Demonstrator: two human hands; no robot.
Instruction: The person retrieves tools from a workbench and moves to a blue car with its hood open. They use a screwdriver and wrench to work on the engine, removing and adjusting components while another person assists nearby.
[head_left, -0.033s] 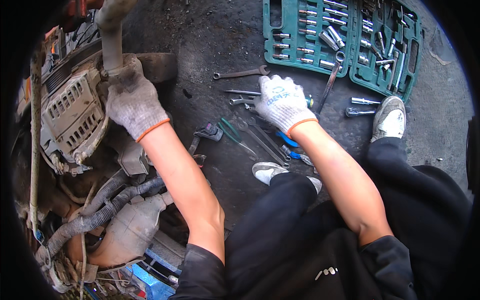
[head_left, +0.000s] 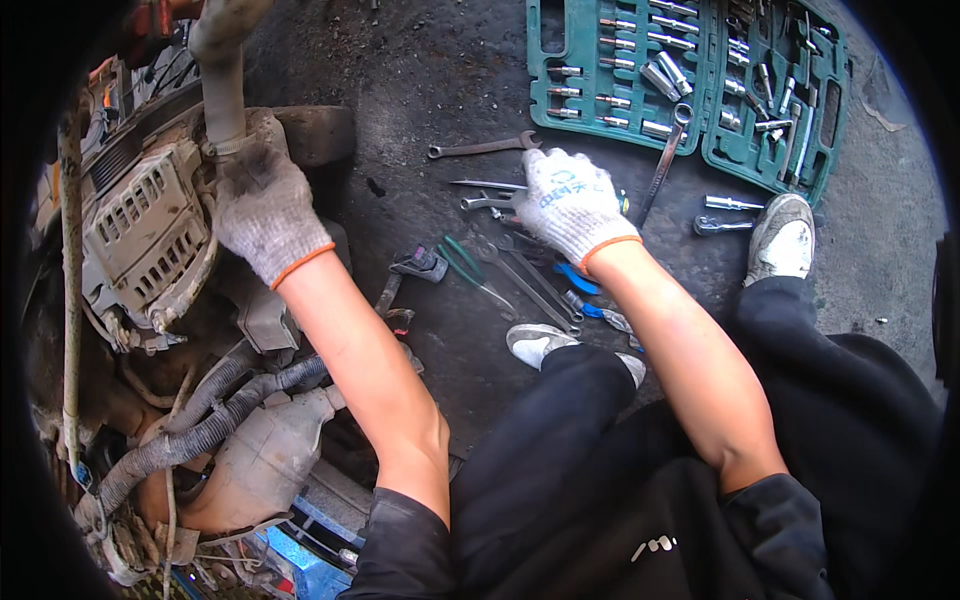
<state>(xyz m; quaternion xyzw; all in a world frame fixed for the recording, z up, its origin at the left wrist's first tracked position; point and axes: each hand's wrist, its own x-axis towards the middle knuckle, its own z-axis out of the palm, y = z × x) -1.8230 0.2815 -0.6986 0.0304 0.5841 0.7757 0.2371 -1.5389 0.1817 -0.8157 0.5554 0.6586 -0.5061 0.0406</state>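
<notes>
My left hand [head_left: 268,210], in a grimy white knit glove, is curled at the dirty engine assembly, just below a pipe with a clamp [head_left: 228,147] and beside a vented metal housing [head_left: 145,235]. What its fingers grip is hidden. My right hand [head_left: 568,205], gloved likewise, is closed low over loose tools on the ground; I cannot make out what is in it. A screwdriver shaft [head_left: 475,184] and a short wrench [head_left: 478,203] show left of it. A combination wrench [head_left: 480,146] lies above it, and a longer wrench [head_left: 665,160] to its right.
An open green socket case [head_left: 560,40] lies at the top right. Sockets [head_left: 730,202], green-handled pliers [head_left: 470,270], more wrenches and a hammer-like tool [head_left: 420,265] lie on the dark ground. My shoes [head_left: 780,240] and dark-trousered legs take up the lower right, hoses [head_left: 230,405] the lower left.
</notes>
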